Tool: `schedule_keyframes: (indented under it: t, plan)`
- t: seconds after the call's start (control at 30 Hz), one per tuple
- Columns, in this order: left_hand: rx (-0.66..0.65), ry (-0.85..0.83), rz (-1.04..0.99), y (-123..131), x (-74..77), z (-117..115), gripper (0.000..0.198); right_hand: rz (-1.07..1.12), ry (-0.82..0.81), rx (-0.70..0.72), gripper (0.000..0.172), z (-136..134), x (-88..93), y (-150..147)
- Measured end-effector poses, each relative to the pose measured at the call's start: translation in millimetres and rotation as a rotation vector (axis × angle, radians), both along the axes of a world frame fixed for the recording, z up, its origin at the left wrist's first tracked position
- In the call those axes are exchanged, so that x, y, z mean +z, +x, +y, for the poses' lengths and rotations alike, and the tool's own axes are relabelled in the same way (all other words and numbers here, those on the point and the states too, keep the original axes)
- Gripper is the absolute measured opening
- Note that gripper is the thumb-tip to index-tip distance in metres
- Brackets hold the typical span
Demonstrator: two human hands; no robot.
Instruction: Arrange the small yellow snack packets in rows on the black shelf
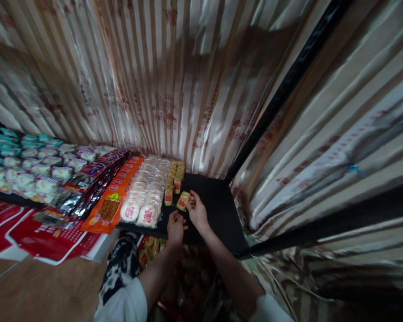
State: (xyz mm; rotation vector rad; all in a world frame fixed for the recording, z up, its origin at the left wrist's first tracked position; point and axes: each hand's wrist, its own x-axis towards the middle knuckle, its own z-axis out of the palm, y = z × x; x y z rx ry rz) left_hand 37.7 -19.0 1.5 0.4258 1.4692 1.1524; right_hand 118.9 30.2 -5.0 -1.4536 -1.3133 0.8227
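Observation:
Between the fingertips of my right hand is a small yellow snack packet with a red label, held upright over the black shelf. My left hand is just below and left of it, at the shelf's front edge, fingers curled in, with nothing visible in them. Left of the held packet, matching yellow packets stand in two short rows. Beside those rows lie several clear-wrapped round white cakes with red print.
Further left are orange snack bags, dark shiny bags and many white and green wrapped pieces. Loose yellow packets lie below the shelf. A black post rises at the shelf's right back corner, before striped plastic sheeting.

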Motion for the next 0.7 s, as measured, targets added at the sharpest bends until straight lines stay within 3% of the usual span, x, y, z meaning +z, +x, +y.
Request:
schedule_keyframes:
  t: [0.13, 0.3, 0.7]
  plan:
    - [-0.075, 0.101, -0.017, -1, 4.6, 14, 0.036, -0.219, 0.007, -0.008, 0.037, 29, 1.1, -7]
    - [-0.120, 0.166, -0.063, -1, 4.0, 27, 0.046, -0.302, 0.028, 0.037, 0.031, 48, -9.3, -14]
    - [-0.085, 0.166, -0.114, -6, -16.6, 45, 0.048, -0.249, 0.095, -0.007, 0.030, 55, -28.3, -24]
